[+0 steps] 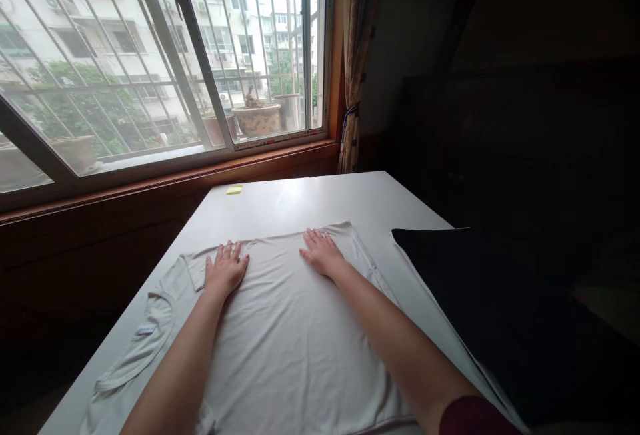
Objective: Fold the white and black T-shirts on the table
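A white T-shirt (280, 328) lies spread on the white table (310, 198), its neckline with a small label toward the left and its hem toward the right. My left hand (227, 268) rests flat on the shirt's far edge beside the sleeve, fingers spread. Farther right, my right hand (320, 252) lies palm down on the cloth near the far hem corner, its fingers apart too. Soft wrinkles run across the fabric between my forearms.
A yellow sticky note (235, 190) is at the table's far left corner. Black cloth (480, 302) covers the right side of the table. Beyond stand a barred window with potted plants (257, 118) outside and a patterned curtain (354, 68).
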`<act>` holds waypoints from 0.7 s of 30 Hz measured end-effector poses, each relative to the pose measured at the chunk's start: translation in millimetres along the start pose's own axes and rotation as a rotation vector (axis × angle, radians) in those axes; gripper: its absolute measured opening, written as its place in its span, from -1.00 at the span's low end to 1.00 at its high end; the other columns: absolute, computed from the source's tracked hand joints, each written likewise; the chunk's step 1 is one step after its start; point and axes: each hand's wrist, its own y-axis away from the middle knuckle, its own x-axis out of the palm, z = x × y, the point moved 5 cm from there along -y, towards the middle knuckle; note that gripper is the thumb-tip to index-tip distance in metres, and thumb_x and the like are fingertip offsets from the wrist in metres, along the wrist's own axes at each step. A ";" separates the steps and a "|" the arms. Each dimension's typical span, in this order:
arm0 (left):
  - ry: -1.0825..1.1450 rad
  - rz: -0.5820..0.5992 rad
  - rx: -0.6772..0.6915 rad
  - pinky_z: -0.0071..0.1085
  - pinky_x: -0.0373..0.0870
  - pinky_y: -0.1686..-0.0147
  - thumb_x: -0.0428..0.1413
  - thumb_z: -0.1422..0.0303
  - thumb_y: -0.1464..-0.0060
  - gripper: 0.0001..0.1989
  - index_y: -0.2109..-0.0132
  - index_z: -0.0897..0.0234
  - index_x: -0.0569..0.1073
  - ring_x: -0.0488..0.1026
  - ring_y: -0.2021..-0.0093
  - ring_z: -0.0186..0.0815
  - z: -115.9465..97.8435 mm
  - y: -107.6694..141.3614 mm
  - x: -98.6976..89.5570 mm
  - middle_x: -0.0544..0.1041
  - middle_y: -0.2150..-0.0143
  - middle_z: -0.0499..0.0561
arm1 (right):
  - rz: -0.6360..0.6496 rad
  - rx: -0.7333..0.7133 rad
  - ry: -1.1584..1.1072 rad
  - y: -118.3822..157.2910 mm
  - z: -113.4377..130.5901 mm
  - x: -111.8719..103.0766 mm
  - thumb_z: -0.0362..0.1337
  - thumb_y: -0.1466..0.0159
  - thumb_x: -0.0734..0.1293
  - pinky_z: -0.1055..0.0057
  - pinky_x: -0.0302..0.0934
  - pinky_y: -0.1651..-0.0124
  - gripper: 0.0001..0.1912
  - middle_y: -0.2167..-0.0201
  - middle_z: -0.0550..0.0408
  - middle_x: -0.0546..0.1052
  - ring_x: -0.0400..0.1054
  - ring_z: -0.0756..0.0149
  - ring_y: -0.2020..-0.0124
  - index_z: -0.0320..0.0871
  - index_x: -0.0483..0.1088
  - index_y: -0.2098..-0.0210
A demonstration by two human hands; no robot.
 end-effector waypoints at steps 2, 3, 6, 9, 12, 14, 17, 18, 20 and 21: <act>-0.001 -0.001 -0.001 0.27 -0.13 -0.40 -0.28 -0.04 -0.37 -0.29 -0.52 0.14 0.01 -0.16 -0.55 0.09 1.9 0.2 0.9 -0.06 -0.58 0.12 | -0.011 0.054 0.015 -3.0 -21.5 -5.5 0.08 -0.48 -0.04 0.05 -0.45 -0.50 -0.24 -0.56 -0.06 -0.16 -0.34 0.14 -0.55 -0.22 -0.07 -0.52; -0.001 -0.003 -0.003 0.28 -0.13 -0.39 -0.28 -0.04 -0.37 -0.29 -0.53 0.14 0.01 -0.16 -0.55 0.09 2.6 0.2 1.1 -0.06 -0.58 0.12 | -0.016 0.084 0.024 -3.6 -34.1 -8.6 0.08 -0.48 -0.05 0.06 -0.45 -0.51 -0.24 -0.56 -0.05 -0.16 -0.33 0.14 -0.55 -0.22 -0.07 -0.52; -0.002 -0.008 -0.008 0.30 -0.13 -0.38 -0.27 -0.05 -0.37 -0.29 -0.52 0.14 0.01 -0.16 -0.55 0.10 3.4 0.0 1.6 -0.07 -0.58 0.15 | -0.023 0.175 0.057 -1.6 -71.3 -16.1 0.08 -0.48 -0.06 0.07 -0.43 -0.51 -0.24 -0.56 -0.03 -0.15 -0.32 0.15 -0.55 -0.20 -0.08 -0.52; 0.000 -0.007 -0.007 0.29 -0.14 -0.39 -0.27 -0.06 -0.36 -0.28 -0.52 0.13 0.02 -0.18 -0.55 0.09 3.2 -0.6 2.1 -0.07 -0.58 0.14 | -0.043 0.231 0.087 4.9 -98.4 -20.5 0.09 -0.48 -0.08 0.08 -0.41 -0.51 -0.24 -0.56 -0.02 -0.14 -0.32 0.16 -0.55 -0.18 -0.10 -0.53; 0.004 -0.004 -0.008 0.30 -0.15 -0.38 -0.28 -0.07 -0.36 -0.28 -0.52 0.12 0.02 -0.17 -0.55 0.10 3.2 -0.9 1.9 -0.07 -0.58 0.14 | -0.057 0.261 0.091 12.3 -113.3 -22.2 0.11 -0.47 -0.09 0.04 -0.39 -0.51 -0.23 -0.56 0.01 -0.15 -0.33 0.17 -0.55 -0.16 -0.11 -0.53; 0.008 -0.005 -0.005 0.31 -0.15 -0.38 -0.28 -0.07 -0.36 -0.28 -0.52 0.13 0.02 -0.16 -0.55 0.11 2.9 -0.4 1.1 -0.07 -0.58 0.15 | -0.061 0.274 0.085 16.6 -118.4 -22.7 0.12 -0.47 -0.09 0.02 -0.39 -0.51 -0.22 -0.56 0.02 -0.16 -0.33 0.16 -0.55 -0.16 -0.11 -0.53; 0.017 -0.015 0.004 0.32 -0.14 -0.38 -0.27 -0.06 -0.37 -0.29 -0.52 0.12 0.01 -0.22 -0.56 0.11 1.4 2.7 -1.2 -0.10 -0.58 0.14 | -0.071 0.289 0.084 22.8 -123.6 -22.9 0.11 -0.47 -0.09 0.03 -0.39 -0.51 -0.23 -0.56 0.00 -0.17 -0.32 0.15 -0.55 -0.18 -0.11 -0.53; 0.024 -0.034 0.007 0.33 -0.13 -0.38 -0.26 -0.04 -0.38 -0.30 -0.52 0.12 0.00 -0.26 -0.56 0.09 0.8 4.5 -2.9 -0.11 -0.58 0.12 | -0.076 0.297 0.088 25.2 -125.6 -22.9 0.10 -0.47 -0.09 0.04 -0.38 -0.51 -0.23 -0.56 -0.01 -0.17 -0.30 0.14 -0.55 -0.18 -0.11 -0.53; 0.038 -0.107 0.028 0.31 -0.13 -0.39 -0.25 0.03 -0.40 -0.34 -0.52 0.12 0.02 -0.31 -0.57 0.04 -0.8 9.4 -8.3 -0.11 -0.59 0.09 | -0.095 0.314 0.098 30.9 -130.8 -22.7 0.07 -0.47 -0.08 0.05 -0.37 -0.51 -0.24 -0.56 -0.02 -0.14 -0.27 0.13 -0.54 -0.19 -0.10 -0.53; 0.046 -0.159 0.051 0.29 -0.15 -0.40 -0.25 0.07 -0.41 -0.37 -0.52 0.13 0.04 -0.32 -0.57 0.01 -2.0 12.5 -12.2 -0.09 -0.58 0.07 | -0.105 0.322 0.102 34.2 -134.0 -22.7 0.06 -0.48 -0.08 0.05 -0.37 -0.51 -0.25 -0.56 -0.03 -0.12 -0.25 0.13 -0.54 -0.19 -0.09 -0.52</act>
